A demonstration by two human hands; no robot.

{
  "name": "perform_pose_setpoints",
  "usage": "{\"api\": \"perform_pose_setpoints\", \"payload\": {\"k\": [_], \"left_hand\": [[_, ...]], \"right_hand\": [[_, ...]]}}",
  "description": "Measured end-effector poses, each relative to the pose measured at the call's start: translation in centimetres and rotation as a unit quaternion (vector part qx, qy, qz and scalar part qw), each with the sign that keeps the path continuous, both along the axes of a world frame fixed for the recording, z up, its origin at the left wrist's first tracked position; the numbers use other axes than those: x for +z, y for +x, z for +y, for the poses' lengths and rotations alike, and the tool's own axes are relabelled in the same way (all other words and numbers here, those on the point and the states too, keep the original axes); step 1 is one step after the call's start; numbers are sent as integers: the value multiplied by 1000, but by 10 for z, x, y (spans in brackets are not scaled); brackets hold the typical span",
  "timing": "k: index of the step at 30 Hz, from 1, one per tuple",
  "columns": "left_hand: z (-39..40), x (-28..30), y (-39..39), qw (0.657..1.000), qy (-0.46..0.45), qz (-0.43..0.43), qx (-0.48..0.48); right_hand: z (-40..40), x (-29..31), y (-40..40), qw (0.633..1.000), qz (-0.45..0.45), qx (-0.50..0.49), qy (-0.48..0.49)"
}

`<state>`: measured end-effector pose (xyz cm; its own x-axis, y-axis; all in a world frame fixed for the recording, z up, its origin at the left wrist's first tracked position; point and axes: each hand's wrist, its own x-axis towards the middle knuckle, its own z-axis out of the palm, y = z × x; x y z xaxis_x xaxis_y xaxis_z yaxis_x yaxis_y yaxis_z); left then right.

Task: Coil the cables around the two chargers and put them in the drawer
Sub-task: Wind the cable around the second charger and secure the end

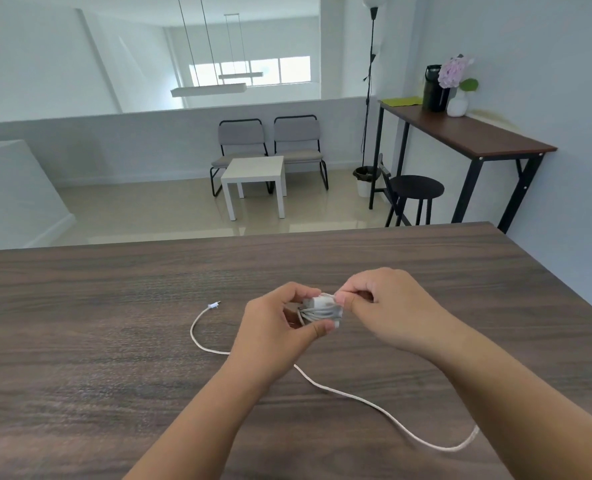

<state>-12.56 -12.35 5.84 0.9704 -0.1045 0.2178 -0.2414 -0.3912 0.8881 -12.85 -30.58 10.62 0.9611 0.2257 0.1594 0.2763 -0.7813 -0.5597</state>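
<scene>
A white charger [320, 309] with several turns of white cable wound round it is held just above the dark wooden table [114, 341]. My left hand [274, 337] grips it from the left, thumb underneath. My right hand [388, 306] pinches the cable at the charger's right end. The loose rest of the cable [374, 403] runs across the table from under my right forearm, passes beneath my left wrist and curves up to its plug end [214, 305]. Only one charger is in view, and no drawer shows.
The table's far edge [287, 232] lies just beyond my hands, and its right edge slants down toward the right. Past it are two grey chairs, a small white side table [254, 171], a black stool and a tall dark desk along the right wall.
</scene>
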Motion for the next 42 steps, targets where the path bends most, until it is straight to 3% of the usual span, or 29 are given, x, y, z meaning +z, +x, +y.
{"api": "perform_pose_setpoints", "payload": {"k": [3,8,12,17,22,29,34,38,42], "left_hand": [[5,2,6,993,-105,42,20],[3,10,7,937,-325,129,2],[-5,15,7,889,-427,168,0],[-9,19,7,851,-490,190,-15],[-7,21,2,850,-463,228,-112],[2,21,1,895,-368,214,-137],[6,17,1,954,-217,160,-133],[7,12,3,981,-80,119,-130],[1,3,5,994,-17,78,-81]], "right_hand": [[6,-7,-7,998,-25,4,52],[10,-21,-13,980,-103,5,168],[15,-35,-18,966,-199,31,160],[18,-56,-26,958,-142,60,243],[-5,-54,-10,964,-20,35,261],[-25,-24,12,993,-39,28,109],[-21,-9,19,994,-77,45,-65],[-18,-8,19,992,-68,56,-94],[-12,-13,12,993,-65,51,-89]]}}
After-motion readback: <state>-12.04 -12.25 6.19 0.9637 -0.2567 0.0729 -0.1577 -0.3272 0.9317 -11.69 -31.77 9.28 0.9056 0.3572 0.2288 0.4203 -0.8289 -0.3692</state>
